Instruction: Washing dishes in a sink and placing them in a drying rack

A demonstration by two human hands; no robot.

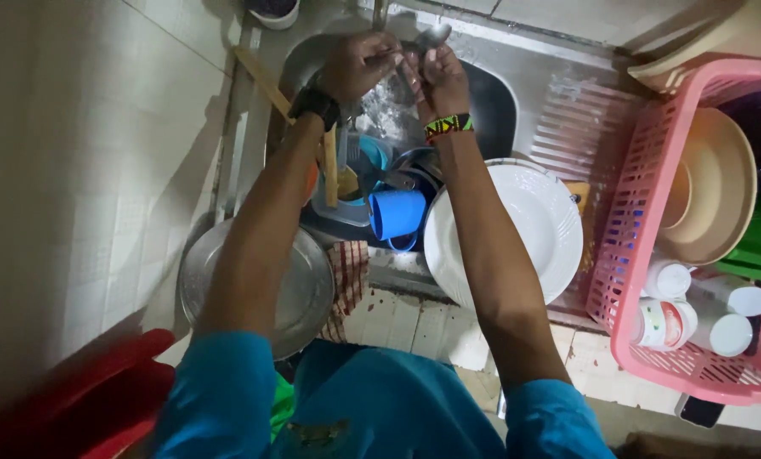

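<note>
Pink basket (631,212) — white plate (538,221), blue cup (396,212) (checked red-and-white cloth (349,276)).

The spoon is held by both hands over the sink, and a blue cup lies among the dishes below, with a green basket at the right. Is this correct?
Not quite. The head view shows the basket at the right is pink, not green. The rest holds: both hands, left and right, hold the spoon over the sink, and a blue cup lies among the dishes below.

Dim overhead light, glare on sink (559,81), edges warped.
</note>
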